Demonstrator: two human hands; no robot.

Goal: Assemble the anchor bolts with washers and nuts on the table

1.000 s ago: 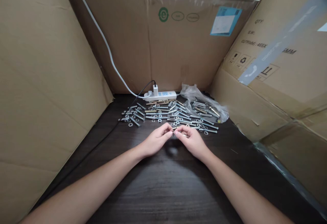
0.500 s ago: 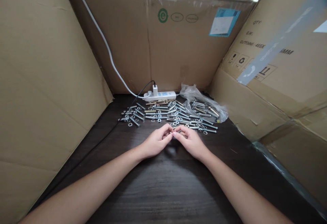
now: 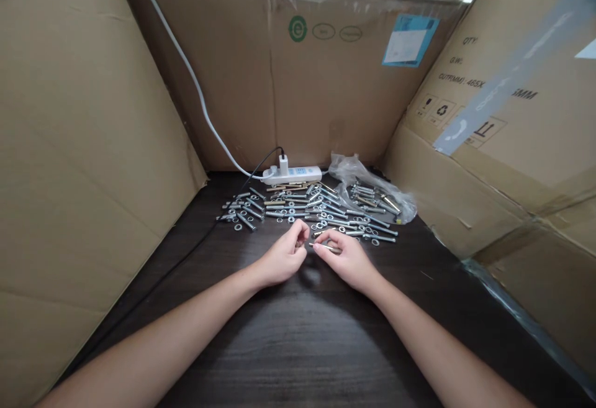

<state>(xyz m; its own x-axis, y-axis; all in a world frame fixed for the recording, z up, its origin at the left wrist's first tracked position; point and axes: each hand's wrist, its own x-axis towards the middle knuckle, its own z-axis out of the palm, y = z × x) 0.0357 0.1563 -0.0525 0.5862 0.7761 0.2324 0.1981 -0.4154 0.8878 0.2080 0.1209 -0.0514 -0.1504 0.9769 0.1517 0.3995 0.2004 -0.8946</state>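
Between the fingers of my right hand [image 3: 347,260] is a thin brass-coloured bolt [image 3: 331,248], its end pointing left. My left hand [image 3: 285,255] is just left of it, a small gap away, with its fingers curled and pinched; something small may be between them, too hidden to name. Beyond both hands, silver and brass-coloured bolts [image 3: 328,212] lie spread on the dark table [image 3: 298,340] with nuts and washers. One loose washer [image 3: 375,242] lies to the right of my right hand.
A white power strip [image 3: 305,175] with a plug and cables stands behind the bolts. A clear plastic bag [image 3: 347,169] with more bolts is at the back right. Cardboard walls [image 3: 321,97] enclose the table at left, back and right. A black cable [image 3: 177,263] crosses the left side.
My hands, touching at the fingertips before, have come slightly apart. The brass-coloured bolt now shows in my right hand, and my left fingers have curled in more.
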